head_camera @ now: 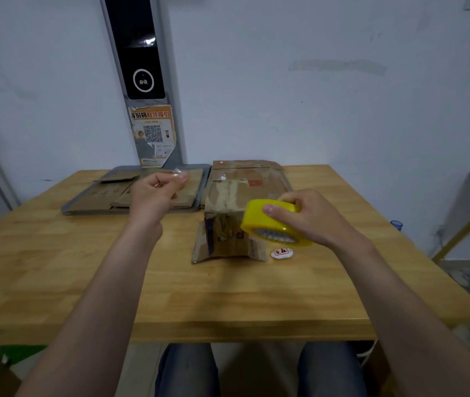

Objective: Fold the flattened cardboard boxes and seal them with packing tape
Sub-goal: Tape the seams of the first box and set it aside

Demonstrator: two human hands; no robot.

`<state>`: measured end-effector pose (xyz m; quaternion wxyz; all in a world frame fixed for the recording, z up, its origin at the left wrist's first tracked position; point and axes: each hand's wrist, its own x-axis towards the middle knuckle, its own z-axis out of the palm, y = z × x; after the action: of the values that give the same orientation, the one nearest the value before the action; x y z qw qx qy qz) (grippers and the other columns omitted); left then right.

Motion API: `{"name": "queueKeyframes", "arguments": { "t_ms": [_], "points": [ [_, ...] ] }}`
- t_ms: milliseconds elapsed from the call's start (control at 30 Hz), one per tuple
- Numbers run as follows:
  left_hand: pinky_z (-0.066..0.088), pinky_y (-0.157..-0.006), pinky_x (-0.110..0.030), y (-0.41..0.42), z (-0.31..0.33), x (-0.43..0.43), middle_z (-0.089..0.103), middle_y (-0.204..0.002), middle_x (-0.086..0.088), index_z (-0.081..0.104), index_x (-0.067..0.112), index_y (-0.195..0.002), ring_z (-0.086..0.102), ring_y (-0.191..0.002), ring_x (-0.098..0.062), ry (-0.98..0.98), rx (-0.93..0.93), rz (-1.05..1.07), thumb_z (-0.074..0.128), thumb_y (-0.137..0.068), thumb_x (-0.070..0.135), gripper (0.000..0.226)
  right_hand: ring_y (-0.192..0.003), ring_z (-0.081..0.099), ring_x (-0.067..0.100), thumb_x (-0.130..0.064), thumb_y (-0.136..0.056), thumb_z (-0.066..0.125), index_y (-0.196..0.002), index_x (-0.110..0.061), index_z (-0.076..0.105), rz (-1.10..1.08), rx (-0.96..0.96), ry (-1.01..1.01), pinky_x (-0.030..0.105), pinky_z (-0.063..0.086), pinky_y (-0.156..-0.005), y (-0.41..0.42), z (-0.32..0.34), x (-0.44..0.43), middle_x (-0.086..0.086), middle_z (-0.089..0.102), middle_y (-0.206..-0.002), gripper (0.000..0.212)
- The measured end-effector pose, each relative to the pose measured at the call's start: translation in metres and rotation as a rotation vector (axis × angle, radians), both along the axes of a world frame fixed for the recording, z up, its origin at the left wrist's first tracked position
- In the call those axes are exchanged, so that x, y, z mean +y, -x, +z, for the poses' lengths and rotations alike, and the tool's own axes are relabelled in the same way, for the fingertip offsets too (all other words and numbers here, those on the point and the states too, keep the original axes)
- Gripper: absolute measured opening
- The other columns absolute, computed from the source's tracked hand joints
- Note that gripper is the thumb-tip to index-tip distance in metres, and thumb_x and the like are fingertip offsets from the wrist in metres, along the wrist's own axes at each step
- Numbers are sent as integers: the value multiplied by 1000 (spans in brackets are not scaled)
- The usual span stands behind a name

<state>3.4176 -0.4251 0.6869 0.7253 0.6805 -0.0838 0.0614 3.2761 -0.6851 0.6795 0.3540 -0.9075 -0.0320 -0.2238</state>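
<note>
1. Head view, centre of frame: a worn brown cardboard box (225,224) stands folded up on the light wooden table (84,267), with its lower flaps splayed out on the tabletop.
2. Right hand (311,216), right of centre: the fingers are curled over the far side of a yellow roll of packing tape (273,224) and the thumb is pressed on its outer band. This is a firm grip. The roll is held tilted and overlaps the box's upper right corner in the picture. Contact between roll and box cannot be told.
3. Left hand (156,196), left of centre, is raised clear of the table. The fingers are curled in. Thumb and forefinger pinch a small clear tape end (178,173) at the fingertips. Whether a strip runs from this end to the roll cannot be told, as the film is too faint.
4. Behind the left hand: flattened brown cardboard sheets (102,196) lie in a shallow grey tray (66,211) at the table's far edge.
5. Behind the box: a second stack of flattened brown cardboard (248,170) lies just beside the tray on the right.
6. Below the roll: a small white oval tag with red and black characters (281,253) lies on the table near the box's right flap.
7. Upper left of frame: a tall black wall panel (139,47) is mounted above an orange notice with a QR code (153,133).
</note>
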Motion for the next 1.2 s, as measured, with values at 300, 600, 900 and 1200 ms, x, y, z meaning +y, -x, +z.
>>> {"name": "queueKeyframes", "arguments": {
  "t_ms": [300,600,900,1200],
  "points": [
    [51,-69,-30,-1,-55,-14,76,-85,14,76,30,-81,60,-80,-9,178,241,75,87,-77,40,15,-71,59,30,-66,-88,40,-68,-15,72,-326,-42,468,33,40,-53,-40,4,-18,4,57,-62,63],
    [51,-69,-29,-15,-93,-29,77,-91,14,77,25,-101,59,-80,-9,214,389,90,84,-81,41,27,-58,47,13,-58,-94,49,-82,-13,78,-353,57,546,27,30,-50,-85,-7,-29,-3,49,-61,55],
    [47,-61,-29,-44,-121,-47,78,-84,14,78,25,-97,59,-72,-9,162,455,48,81,-83,44,24,-99,66,24,-45,-98,52,-124,-50,68,-159,37,520,25,39,-60,-121,-28,-25,-10,74,-104,31],
    [33,-54,-28,-63,-133,-65,46,-40,12,49,22,-56,46,-38,-3,-344,132,152,50,-101,52,55,-106,70,21,-49,-99,49,-137,-45,61,-149,32,460,34,55,-82,-146,-50,-31,-14,70,-128,40]
  ]
}}
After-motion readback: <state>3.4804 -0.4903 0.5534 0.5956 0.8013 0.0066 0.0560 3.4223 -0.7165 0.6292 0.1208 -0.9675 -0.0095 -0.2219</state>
